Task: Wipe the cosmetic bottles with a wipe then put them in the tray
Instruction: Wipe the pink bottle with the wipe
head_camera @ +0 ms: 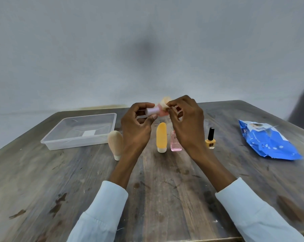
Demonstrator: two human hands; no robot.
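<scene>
My left hand holds a small pink bottle with a white cap lying sideways above the table. My right hand pinches a crumpled wipe against the bottle's pink end. Below the hands stand an orange tube on its white cap, a square pink perfume bottle partly behind my right hand, a beige tube and a yellow nail polish with a black cap. The clear plastic tray sits at the left, with only a white label showing in its base.
A blue pack of wipes lies at the right, its flap lifted. The worn wooden table ends close to a plain grey wall. A dark chair back shows at the far right edge.
</scene>
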